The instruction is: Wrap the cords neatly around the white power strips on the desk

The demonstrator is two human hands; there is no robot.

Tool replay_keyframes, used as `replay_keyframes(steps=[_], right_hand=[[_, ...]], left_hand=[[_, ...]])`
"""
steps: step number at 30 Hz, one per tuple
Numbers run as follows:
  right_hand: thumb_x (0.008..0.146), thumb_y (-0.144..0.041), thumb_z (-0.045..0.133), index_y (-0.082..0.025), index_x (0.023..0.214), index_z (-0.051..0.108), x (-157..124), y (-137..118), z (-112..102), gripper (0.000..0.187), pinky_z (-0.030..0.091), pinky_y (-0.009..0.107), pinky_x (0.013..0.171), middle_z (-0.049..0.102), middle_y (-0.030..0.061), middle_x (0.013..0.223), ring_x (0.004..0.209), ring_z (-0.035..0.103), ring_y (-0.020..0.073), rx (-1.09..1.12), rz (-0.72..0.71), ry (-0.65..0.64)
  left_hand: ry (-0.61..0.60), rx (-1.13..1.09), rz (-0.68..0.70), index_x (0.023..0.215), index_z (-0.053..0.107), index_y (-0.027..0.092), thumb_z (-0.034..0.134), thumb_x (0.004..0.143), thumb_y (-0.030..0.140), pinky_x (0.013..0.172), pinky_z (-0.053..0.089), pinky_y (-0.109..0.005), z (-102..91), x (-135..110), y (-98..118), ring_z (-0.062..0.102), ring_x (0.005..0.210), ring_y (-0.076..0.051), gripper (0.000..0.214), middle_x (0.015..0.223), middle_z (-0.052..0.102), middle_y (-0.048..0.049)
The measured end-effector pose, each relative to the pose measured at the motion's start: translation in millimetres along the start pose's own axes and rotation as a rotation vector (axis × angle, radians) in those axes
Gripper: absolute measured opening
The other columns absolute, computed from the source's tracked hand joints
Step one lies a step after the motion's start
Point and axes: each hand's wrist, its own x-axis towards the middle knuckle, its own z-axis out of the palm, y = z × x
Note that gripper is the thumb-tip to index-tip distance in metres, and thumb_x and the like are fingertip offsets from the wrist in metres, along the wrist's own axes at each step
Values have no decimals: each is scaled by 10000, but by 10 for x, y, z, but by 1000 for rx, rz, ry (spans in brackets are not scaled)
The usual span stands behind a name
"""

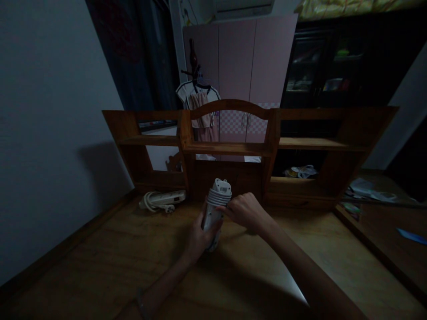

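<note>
A white power strip (217,195) with its cord wound in loops around the upper end stands upright above the wooden desk (110,262). My left hand (200,238) is closed around its lower part. My right hand (245,212) is closed at the coiled cord near the top, fingers pinched against the loops. A second white power strip (162,200) with its cord bundled lies on the desk at the back left, apart from both hands.
A wooden shelf unit (230,149) stands along the desk's back edge. Small items (300,171) sit in its right lower compartment. Papers (370,190) lie on the right desk wing. A grey wall (50,133) runs along the left; a pink wardrobe (240,58) stands behind.
</note>
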Motion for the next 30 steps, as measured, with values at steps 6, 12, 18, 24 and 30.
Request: replay_keyframes(steps=[6, 12, 18, 24, 30], right_hand=[[979, -485, 245, -155, 747, 717, -27, -7, -37, 620, 321, 266, 575, 710, 123, 747, 683, 672, 202, -18, -46, -34], [982, -471, 231, -160, 766, 714, -24, -1, -52, 613, 350, 266, 587, 709, 127, 755, 686, 673, 210, -46, -42, -81], [967, -522, 238, -148, 766, 718, -18, 38, -27, 640, 374, 271, 614, 706, 140, 760, 701, 672, 216, -51, 19, -75], [961, -542, 230, -153, 770, 717, -13, 48, -12, 651, 384, 269, 615, 705, 134, 763, 696, 674, 211, -29, 36, -83], [959, -532, 264, -139, 800, 725, -18, 32, -36, 626, 401, 266, 639, 703, 155, 782, 736, 676, 214, -22, 59, -113]], left_hand=[[-86, -52, -30, 1437, 276, 220, 682, 733, 427, 660, 523, -304, 12, 65, -97, 671, 707, -192, 839, 940, 685, -68], [-153, -86, -37, 1380, 356, 217, 804, 591, 334, 817, 507, -337, 32, 103, -176, 639, 967, -228, 915, 1168, 615, -109], [-132, 10, 101, 1443, 182, 263, 758, 659, 302, 892, 463, -364, 96, -19, -92, 607, 1038, -228, 974, 1218, 572, -120], [-122, -12, 117, 1433, 208, 287, 682, 744, 321, 847, 490, -326, 96, -55, 3, 628, 981, -199, 837, 1198, 588, -99], [-158, -50, 168, 1448, 226, 281, 660, 755, 266, 948, 448, -330, 64, -18, 35, 539, 1166, -212, 818, 1375, 472, -103]])
